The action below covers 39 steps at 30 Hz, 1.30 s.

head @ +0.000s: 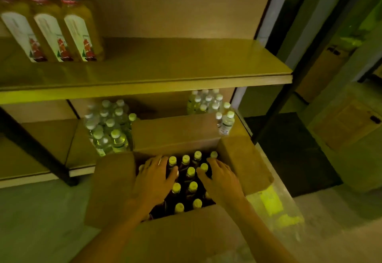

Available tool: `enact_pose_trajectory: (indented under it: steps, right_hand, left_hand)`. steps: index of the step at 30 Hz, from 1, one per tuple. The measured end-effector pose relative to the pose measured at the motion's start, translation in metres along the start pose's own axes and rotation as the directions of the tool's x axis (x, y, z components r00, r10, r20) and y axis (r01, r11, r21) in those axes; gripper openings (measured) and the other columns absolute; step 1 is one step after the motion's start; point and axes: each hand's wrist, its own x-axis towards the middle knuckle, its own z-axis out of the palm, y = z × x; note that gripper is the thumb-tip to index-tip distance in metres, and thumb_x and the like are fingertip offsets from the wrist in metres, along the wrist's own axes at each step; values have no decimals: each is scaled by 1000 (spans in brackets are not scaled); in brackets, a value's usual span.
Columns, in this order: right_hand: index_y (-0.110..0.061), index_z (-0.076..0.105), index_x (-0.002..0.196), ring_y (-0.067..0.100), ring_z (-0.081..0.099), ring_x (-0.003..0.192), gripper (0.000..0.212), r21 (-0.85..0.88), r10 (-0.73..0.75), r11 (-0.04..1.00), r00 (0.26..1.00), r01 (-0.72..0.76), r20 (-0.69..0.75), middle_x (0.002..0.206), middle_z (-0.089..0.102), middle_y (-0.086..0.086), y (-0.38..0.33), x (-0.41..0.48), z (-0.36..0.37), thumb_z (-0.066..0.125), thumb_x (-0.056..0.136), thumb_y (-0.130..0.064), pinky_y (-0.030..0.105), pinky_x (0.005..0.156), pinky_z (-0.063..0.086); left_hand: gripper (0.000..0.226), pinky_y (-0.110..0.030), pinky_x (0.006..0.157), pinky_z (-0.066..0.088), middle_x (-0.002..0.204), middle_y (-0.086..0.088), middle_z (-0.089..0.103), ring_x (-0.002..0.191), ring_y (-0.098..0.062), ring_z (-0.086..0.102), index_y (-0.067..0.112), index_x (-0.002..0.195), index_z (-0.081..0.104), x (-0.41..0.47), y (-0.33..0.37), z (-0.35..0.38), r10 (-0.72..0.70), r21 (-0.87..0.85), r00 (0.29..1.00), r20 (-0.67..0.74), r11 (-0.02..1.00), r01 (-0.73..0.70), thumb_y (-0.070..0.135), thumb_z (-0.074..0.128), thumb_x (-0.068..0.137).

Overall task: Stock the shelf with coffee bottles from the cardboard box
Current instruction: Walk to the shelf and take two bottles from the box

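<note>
Barely begun, by the look of it. Open brown cardboard box (pixel 115 182) on the floor in front of the shelving, flaps folded out, still almost full of dark coffee bottles with pale yellow-white caps (pixel 190 171), standing upright in close rows. No gap visible among the caps that show, though part of the rows hidden under the hands.

Left hand (pixel 154 177) down on the left side of the box, fingers spread and slightly curled over one or two caps, thumb beside a bottle neck; touching, but a firm hold not clear. Right hand (pixel 220 177) on the right side, palm down, fingers loosely open over the caps near the box wall; cannot tell whether any bottle is really gripped. No bottle lifted out at this moment.

Wide beige middle shelf board (pixel 186 64) mostly bare, with only three tall yellow bottles with white labels (pixel 51 33) at its left end. Lower shelf behind the box carrying clear water bottles with white caps (pixel 107 126) in two groups. No coffee bottle seen on any shelf. Left to do, most probably: nearly everything, bottle after bottle from box to shelf.
</note>
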Motion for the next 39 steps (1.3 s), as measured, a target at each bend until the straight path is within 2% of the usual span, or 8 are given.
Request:
enact_pose_trajectory:
  steps: [3, 8, 14, 19, 24, 28, 32, 39]
  right_hand:
    - [-28, 43, 143, 23, 47, 131, 62, 126, 21, 991, 989, -39, 143, 145, 49, -4, 13, 21, 22, 43, 93, -65, 44, 100, 47]
    - [-25, 42, 143, 26, 48, 130, 64, 149, 56, 982, 938, -113, 342, 145, 48, -1, 25, 57, 57, 53, 90, -59, 37, 91, 46]
    - [-26, 55, 124, 19, 61, 100, 52, 70, 114, 983, 862, -170, 493, 115, 64, -3, 35, 95, 90, 61, 78, -48, 40, 84, 55]
    - [-25, 41, 143, 27, 52, 126, 75, -114, 180, 984, 764, -139, 619, 138, 54, 1, 44, 116, 114, 68, 78, -51, 36, 92, 46]
    - [-23, 39, 145, 29, 52, 127, 87, -152, 202, 979, 673, -133, 711, 140, 54, 3, 58, 132, 141, 75, 73, -55, 42, 101, 47]
    - [-29, 43, 137, 28, 57, 120, 77, -160, 178, 983, 730, -96, 660, 131, 60, 1, 62, 130, 151, 68, 73, -63, 41, 93, 50]
    - [-28, 59, 116, 25, 63, 105, 51, -168, 155, 983, 801, -69, 579, 114, 67, -1, 55, 122, 152, 56, 80, -64, 37, 82, 50]
    - [-34, 60, 111, 22, 66, 98, 43, -45, 45, 999, 856, -25, 516, 105, 70, -5, 50, 110, 121, 58, 79, -63, 36, 79, 53]
  left_hand:
    - [61, -41, 104, 45, 149, -1, 45, 134, -23, 46, 24, 145, 43, 0, 0, 23, -161, -147, 979, 125, 973, 179, 61, 36, 97]
    - [62, -41, 103, 43, 149, -4, 44, 135, -26, 45, 23, 147, 37, 7, -6, 66, -262, -187, 913, 312, 926, 329, 58, 44, 96]
    - [69, -42, 110, 38, 152, -4, 41, 140, -27, 37, 22, 152, 30, 27, -13, 112, -239, -184, 864, 443, 919, 348, 43, 58, 92]
    - [63, -42, 93, 49, 140, -3, 51, 128, -29, 49, 23, 141, 41, 48, -32, 132, -226, 26, 800, 556, 967, 255, 40, 64, 84]
    - [64, -39, 82, 53, 122, 3, 61, 110, -24, 61, 35, 122, 52, 64, -54, 139, -272, 13, 726, 632, 940, 341, 45, 80, 65]
    - [67, -42, 82, 53, 121, 0, 60, 111, -28, 61, 33, 127, 48, 62, -47, 148, -323, 100, 752, 575, 940, 327, 43, 81, 69]
    - [41, -41, 79, 50, 114, -1, 67, 106, -29, 64, 33, 124, 50, 51, -31, 150, -338, 177, 827, 450, 941, 288, 36, 62, 85]
    - [35, -37, 73, 52, 105, 8, 69, 99, -25, 66, 39, 109, 60, 47, -30, 122, -361, 9, 867, 343, 924, 381, 44, 64, 75]
